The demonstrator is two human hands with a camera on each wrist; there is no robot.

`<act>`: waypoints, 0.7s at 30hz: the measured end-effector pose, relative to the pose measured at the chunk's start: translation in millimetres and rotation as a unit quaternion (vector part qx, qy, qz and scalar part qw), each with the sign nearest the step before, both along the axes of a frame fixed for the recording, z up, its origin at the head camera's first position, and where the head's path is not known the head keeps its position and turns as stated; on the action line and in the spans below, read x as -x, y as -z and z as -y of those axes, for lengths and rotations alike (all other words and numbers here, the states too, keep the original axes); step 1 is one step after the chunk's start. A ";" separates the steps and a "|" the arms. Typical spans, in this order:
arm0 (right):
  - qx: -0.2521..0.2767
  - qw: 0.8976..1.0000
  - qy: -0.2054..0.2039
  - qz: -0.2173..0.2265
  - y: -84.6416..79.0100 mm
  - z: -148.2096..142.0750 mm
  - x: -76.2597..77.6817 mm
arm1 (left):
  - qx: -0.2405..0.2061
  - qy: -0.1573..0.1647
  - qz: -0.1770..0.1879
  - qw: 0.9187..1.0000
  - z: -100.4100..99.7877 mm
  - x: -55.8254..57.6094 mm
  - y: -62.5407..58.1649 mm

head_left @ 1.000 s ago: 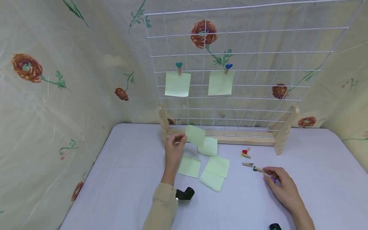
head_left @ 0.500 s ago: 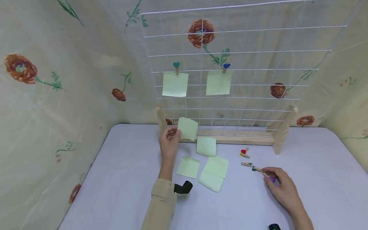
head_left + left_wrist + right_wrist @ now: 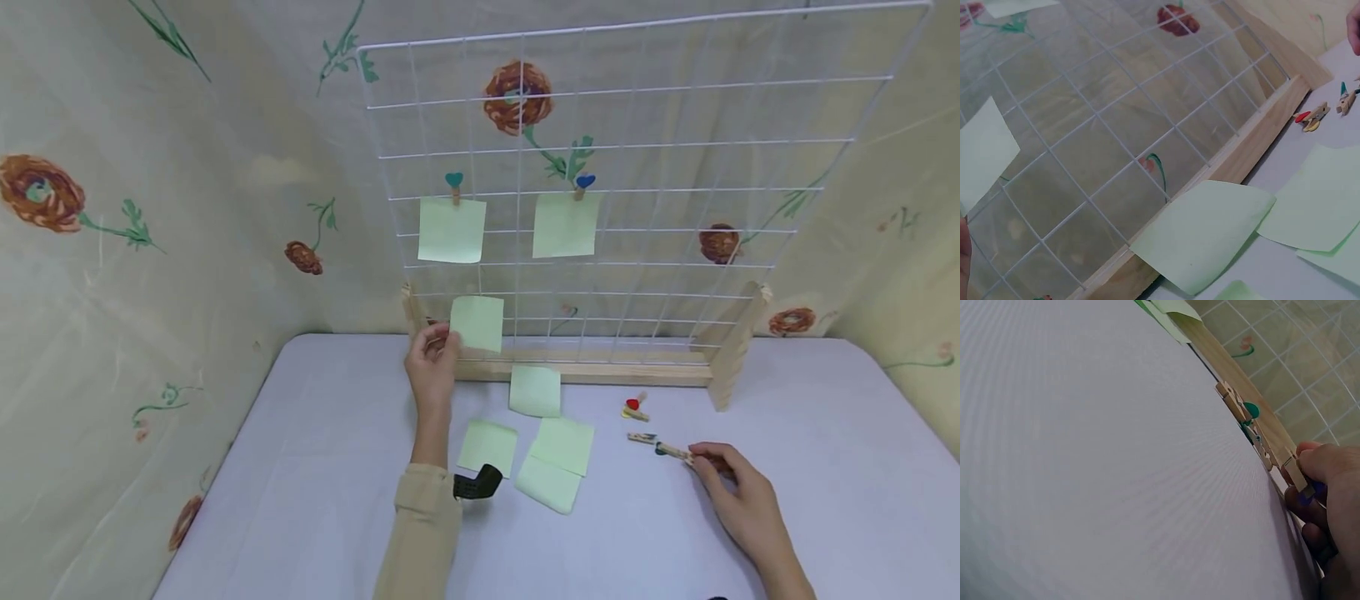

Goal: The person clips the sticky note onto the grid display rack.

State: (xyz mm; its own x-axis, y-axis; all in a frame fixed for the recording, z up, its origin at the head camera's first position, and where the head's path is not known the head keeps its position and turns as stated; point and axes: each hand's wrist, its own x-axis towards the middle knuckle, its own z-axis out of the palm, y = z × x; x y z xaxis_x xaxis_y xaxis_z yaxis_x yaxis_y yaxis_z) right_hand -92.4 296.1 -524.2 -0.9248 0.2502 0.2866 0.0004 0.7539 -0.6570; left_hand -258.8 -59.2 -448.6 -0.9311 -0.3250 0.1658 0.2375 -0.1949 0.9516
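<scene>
My left hand (image 3: 432,362) pinches a pale green paper note (image 3: 477,323) by its left edge, in front of the lower left of a white wire grid (image 3: 637,192). In the left wrist view, that note (image 3: 985,156) overlaps the grid and only a bit of the hand shows. Low over the table, my right hand (image 3: 742,500) grips a small wooden clothespin (image 3: 1295,475) with a purple piece on it, partly hidden by the fingers. Several clothespins lie by its fingertips, one with a green heart (image 3: 1251,410) and a pair with red and yellow hearts (image 3: 634,407).
Two green notes hang on the grid, left note (image 3: 452,233) and right note (image 3: 566,227), under heart-topped clothespins. More notes (image 3: 535,392) lie loose on the white table (image 3: 337,483). A wooden stand (image 3: 600,372) holds the grid along the table's back.
My left hand has moved left and slightly up with its note, turning the note from tilted to nearly upright. The right hand stays at about the same place with its clothespin.
</scene>
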 end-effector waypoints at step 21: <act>-0.018 0.999 -0.021 -0.018 0.4 0.5 -0.4 | -0.033 0.006 -0.011 0.999 2.7 -4.6 -24.2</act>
